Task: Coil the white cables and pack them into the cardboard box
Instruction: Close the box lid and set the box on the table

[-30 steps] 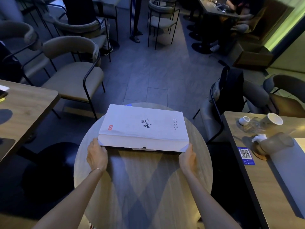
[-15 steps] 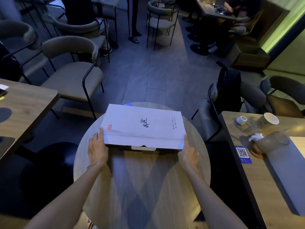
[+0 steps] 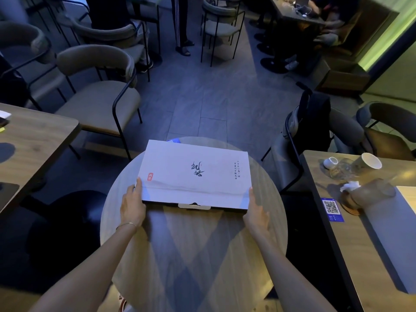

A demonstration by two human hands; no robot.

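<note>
**Box closed, cables not in sight**

Apparently at the lid stage. I logged one cardboard box (image 3: 194, 174), flat and white-topped, lying shut on the round table (image 3: 193, 255), its tuck tab at the near edge facing the wearer. The left hand (image 3: 132, 204) lay along the box's near-left corner, fingers fairly straight against the side, thumb up by the top edge; the right hand (image 3: 256, 212) mirrored it at the near-right corner. Neither was clenched. Both touched the box flat-fingered, with nothing curled round it that I could make out.

My judgement on doing this step well: steady both sides evenly, free the front tab first, then lift the lid from the near edge so the box doesn't skate across the table.

Count: one box, two hands, zero white cables visible, so I couldn't tell whether any were inside. One cup (image 3: 369, 162) sat on the table to the right.
</note>
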